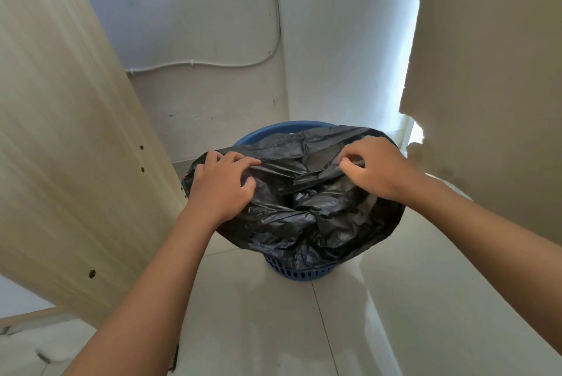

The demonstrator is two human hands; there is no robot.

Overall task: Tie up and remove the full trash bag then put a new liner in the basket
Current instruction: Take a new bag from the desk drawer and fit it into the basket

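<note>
Two bare forearms reached up from the bottom corners of the frame toward one blue basket (299, 273) that stood on the pale tiled floor (273, 330) at centre. One black trash bag (304, 223) sat in the basket, its crumpled plastic draped over the near rim and hiding most of the latticed wall, with only a strip of blue lattice showing below and an arc of blue rim showing at the far side. The left hand (223, 188), left of centre, lay on the bag's left edge with fingers curled and thumb pressed in, gripping a fold of plastic. The right hand (375, 167), right of centre, pinched a gathered ridge of the bag between thumb and curled fingers. The two hands were apart, one at each side of the bag's mouth, which was open and untied. One light wooden panel (60, 132) with small holes leaned across the left of the frame. Beyond the basket rose a white wall (197, 26) in the upper centre, carrying one thin white cable (213, 64). At upper right hung one beige sheet (486, 71) with a ragged edge.
</note>
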